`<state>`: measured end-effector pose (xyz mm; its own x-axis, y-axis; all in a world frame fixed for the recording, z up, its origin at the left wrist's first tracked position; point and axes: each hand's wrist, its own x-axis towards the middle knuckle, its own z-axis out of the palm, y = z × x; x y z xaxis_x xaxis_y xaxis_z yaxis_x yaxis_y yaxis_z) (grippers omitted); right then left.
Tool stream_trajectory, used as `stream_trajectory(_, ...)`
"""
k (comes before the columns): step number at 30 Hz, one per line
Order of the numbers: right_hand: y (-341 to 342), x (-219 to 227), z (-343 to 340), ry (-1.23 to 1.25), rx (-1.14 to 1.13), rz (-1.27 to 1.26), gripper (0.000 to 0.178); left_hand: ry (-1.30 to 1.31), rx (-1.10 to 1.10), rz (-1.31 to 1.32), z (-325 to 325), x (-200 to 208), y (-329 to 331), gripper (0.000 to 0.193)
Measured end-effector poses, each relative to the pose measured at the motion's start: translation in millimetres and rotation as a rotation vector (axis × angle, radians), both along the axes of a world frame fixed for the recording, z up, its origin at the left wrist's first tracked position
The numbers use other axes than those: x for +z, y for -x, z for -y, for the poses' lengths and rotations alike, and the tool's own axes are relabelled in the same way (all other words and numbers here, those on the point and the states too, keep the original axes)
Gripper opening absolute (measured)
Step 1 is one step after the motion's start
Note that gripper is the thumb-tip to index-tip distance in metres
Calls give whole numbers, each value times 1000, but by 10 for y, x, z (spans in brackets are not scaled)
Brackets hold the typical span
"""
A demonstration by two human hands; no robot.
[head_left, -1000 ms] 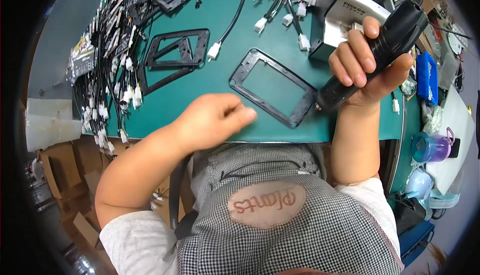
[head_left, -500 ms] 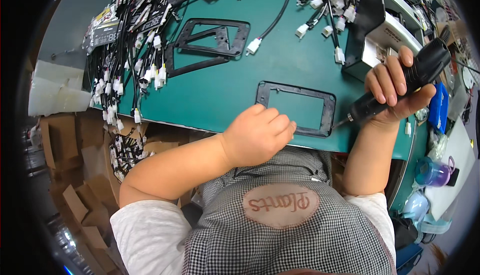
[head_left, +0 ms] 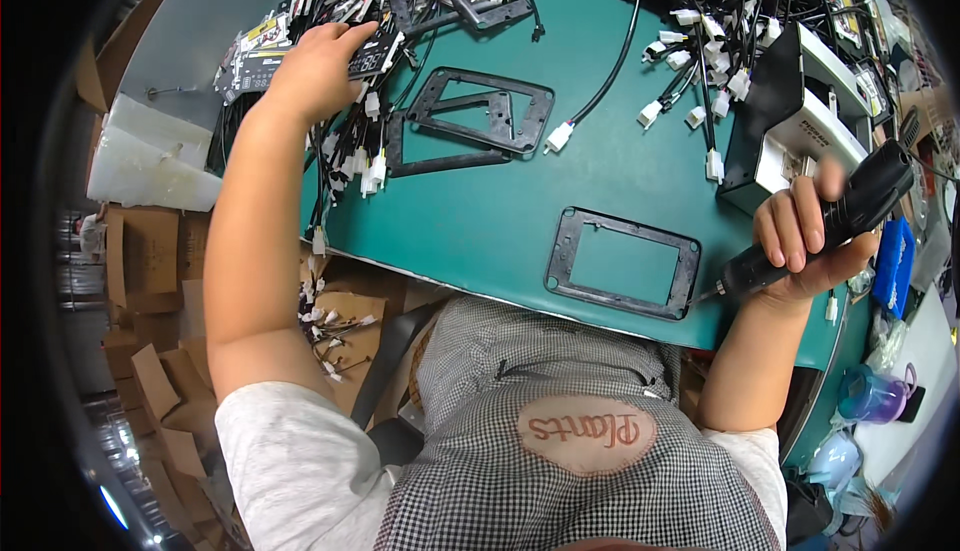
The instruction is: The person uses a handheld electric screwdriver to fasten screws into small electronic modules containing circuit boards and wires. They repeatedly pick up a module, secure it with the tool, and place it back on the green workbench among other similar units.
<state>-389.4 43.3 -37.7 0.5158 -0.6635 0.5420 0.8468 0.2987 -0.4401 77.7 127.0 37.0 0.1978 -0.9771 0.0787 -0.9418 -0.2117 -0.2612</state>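
Note:
My left hand [head_left: 318,73] reaches to the far left, over a pile of dark display boards [head_left: 378,56] with cables. Its thumb and forefinger are apart; the other fingers are partly hidden, and no held thing shows. In my right hand [head_left: 808,223] is a black electric screwdriver [head_left: 765,263], pointing down and left. Its bit tip is at the lower right corner of a black rectangular plastic frame [head_left: 563,253], which lies flat near the table's front edge; I cannot tell whether they touch.
More black frames [head_left: 537,119] lie overlapping on the green table mat [head_left: 480,221]. A cable with a white connector [head_left: 559,137] lies beside them. Bundled cables [head_left: 715,56] and a black-and-white box-shaped device [head_left: 780,121] stand at the right. Cardboard boxes [head_left: 150,256] sit below left.
My left hand has left the near frame and moved far left onto the board pile. The right hand still holds the screwdriver by the frame's corner. The whole view has shifted slightly.

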Motion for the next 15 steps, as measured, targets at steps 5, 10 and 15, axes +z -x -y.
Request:
stream_trajectory(5,4,3,-3,-8,-22,-2,57,-74,-86,8,248,-204,-194,81)
stream_trajectory(10,5,-3,-12,-19,-29,-17,57,-50,-128,-161,367,-160,-424,66)
stream_trajectory(15,3,-15,-13,-21,-9,0,57,400,-207,-738,102,664,-714,58)
